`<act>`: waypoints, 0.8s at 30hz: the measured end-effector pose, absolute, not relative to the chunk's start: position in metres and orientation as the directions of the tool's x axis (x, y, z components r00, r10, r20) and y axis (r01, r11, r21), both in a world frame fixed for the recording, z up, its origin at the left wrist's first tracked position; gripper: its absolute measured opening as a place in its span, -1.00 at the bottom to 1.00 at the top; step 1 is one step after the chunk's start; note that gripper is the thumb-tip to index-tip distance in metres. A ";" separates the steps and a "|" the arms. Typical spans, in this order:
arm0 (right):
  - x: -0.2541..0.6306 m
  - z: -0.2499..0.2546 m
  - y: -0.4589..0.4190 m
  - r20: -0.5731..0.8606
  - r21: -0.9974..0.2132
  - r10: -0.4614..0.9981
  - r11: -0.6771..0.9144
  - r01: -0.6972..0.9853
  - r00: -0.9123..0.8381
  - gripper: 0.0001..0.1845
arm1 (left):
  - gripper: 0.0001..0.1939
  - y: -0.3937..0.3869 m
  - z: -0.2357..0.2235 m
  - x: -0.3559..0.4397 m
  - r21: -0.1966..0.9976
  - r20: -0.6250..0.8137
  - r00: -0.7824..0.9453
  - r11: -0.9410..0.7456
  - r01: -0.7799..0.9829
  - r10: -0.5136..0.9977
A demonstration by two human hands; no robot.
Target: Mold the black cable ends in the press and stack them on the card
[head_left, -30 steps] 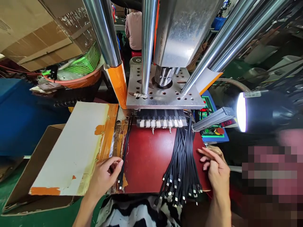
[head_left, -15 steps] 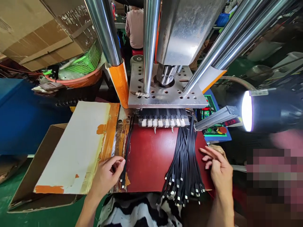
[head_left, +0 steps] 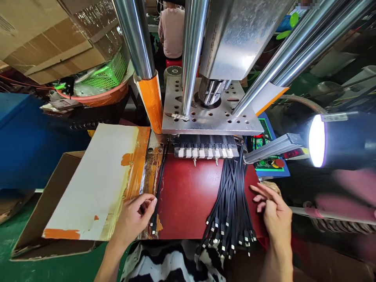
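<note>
My left hand [head_left: 139, 213] rests at the left edge of the red work surface [head_left: 188, 196], its fingers curled and thumb near the index finger. I see nothing in it. Close beside its fingertips lie a few black cables [head_left: 161, 178]. On the right, my right hand [head_left: 276, 209] is open with fingers loosely stretched, apart from a bundle of black flat cables [head_left: 232, 196] with metal plugs that hangs over the front edge. Several white pieces [head_left: 202, 152] sit in a row in a dark fixture [head_left: 177, 152] under the press plate [head_left: 211, 124].
Steel columns [head_left: 194, 51] stand around the press. A lit lamp [head_left: 319, 141] and a control panel [head_left: 270, 156] are at the right. White board [head_left: 94, 176] lies over an open carton [head_left: 58, 184] at the left. A person [head_left: 172, 33] sits behind; a blurred pink sleeve [head_left: 337, 199] shows at the right.
The view has shifted slightly, so the press and lamp appear a little further right. The pink shape at the far right has moved. Both hands keep the same pose.
</note>
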State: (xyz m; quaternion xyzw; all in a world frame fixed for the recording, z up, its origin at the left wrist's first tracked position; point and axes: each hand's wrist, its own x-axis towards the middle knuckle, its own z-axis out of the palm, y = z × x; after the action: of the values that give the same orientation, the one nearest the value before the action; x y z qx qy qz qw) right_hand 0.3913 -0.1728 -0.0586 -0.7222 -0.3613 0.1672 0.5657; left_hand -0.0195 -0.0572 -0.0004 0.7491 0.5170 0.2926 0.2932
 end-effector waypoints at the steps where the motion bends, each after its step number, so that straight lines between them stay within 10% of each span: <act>1: 0.391 -0.058 -0.173 0.171 -0.936 0.710 -0.099 0.337 0.683 -0.48 | -0.74 -0.057 -0.001 -0.019 0.742 0.133 0.292 -0.291 0.604 0.947; 24: 0.392 -0.061 -0.172 0.128 -0.950 0.700 -0.117 0.290 0.702 -0.51 | -0.77 -0.057 -0.002 -0.021 0.739 0.164 0.306 -0.322 0.592 0.938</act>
State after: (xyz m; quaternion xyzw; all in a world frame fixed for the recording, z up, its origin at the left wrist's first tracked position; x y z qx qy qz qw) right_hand 0.3923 -0.1722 -0.0605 -0.7254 -0.3412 0.1801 0.5701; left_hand -0.0209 -0.0571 -0.0022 0.7552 0.5063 0.3012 0.2873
